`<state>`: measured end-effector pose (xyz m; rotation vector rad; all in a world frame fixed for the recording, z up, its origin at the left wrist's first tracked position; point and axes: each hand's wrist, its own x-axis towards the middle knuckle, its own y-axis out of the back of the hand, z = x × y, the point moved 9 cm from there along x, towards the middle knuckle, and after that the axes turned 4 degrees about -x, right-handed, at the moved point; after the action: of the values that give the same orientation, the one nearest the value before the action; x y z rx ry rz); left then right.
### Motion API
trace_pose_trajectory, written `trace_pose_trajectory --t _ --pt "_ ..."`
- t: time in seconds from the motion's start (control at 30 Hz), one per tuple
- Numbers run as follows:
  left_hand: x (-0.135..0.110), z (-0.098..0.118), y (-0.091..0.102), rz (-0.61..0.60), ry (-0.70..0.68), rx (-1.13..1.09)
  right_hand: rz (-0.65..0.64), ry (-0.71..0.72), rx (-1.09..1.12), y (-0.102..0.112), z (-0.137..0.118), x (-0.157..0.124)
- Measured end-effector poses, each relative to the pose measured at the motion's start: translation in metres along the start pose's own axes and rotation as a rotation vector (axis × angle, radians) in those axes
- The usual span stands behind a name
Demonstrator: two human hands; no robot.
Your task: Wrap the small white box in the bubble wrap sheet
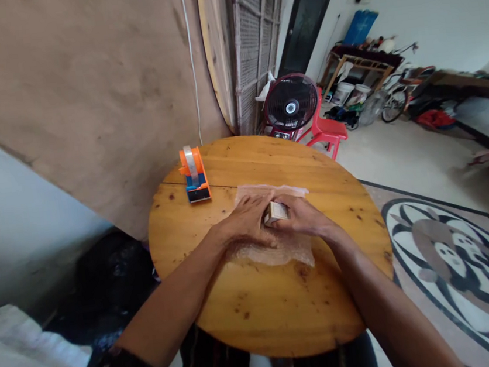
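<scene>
Clasped from both sides, the small box (275,210) sits between my two hands, just past the middle of the round wooden table (264,317) toward 12 o'clock, taking the table as a dial with 6 o'clock at my body. Starting from the left, the orange and blue tape dispenser (194,174) stands upright near the rim at about 11 o'clock, well apart from my hands, with a roll of clear tape mounted on top. My left hand (246,221) comes in from 7 o'clock, palm down, its fingers folded in against the left end of the box and hiding most of that side. Only the pale top and one narrow face of the box show between my knuckles. My right hand (304,218) comes in from 5 o'clock and is closed on the box's right side, thumb toward me. Under both hands lies a sheet of bubble wrap (288,254), spread flat, its edges showing at 12 and at 6 o'clock of the box. Beyond the table at 1 o'clock a dark fan (291,104) stands on the floor, with a red stool (327,130) just beside it on the right. A patterned floor mat (456,259) lies at 3 o'clock.
</scene>
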<state>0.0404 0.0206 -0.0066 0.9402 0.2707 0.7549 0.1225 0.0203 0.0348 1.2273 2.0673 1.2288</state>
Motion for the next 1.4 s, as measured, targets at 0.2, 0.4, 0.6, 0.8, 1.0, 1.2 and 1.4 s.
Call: trace_pose_trajectory --t 0.2,0.4,0.6,0.8,1.0,1.2,1.4 --pt "-0.001 -0.001 0.004 0.001 0.036 -0.021 0.05 0.07 -0.065 -0.005 -0.001 -0.001" --pt "-0.001 0.0 0.007 0.011 0.015 -0.055 0.022 0.061 0.025 -0.01 0.014 -0.006" --pt "0.0 -0.001 0.007 0.005 0.015 -0.075 0.037 0.055 0.057 -0.014 0.018 -0.006" --pt "0.002 -0.002 0.007 0.002 0.037 -0.077 0.053 0.072 0.067 -0.01 0.008 -0.008" --pt "0.002 -0.003 0.007 0.006 0.02 -0.073 0.067 0.084 0.012 -0.011 0.01 -0.008" --pt "0.003 -0.002 0.006 0.021 -0.006 -0.06 0.052 0.113 0.072 -0.01 0.013 -0.011" --pt "0.002 -0.001 0.006 0.003 -0.006 -0.054 0.063 0.099 0.161 0.002 0.01 -0.018"
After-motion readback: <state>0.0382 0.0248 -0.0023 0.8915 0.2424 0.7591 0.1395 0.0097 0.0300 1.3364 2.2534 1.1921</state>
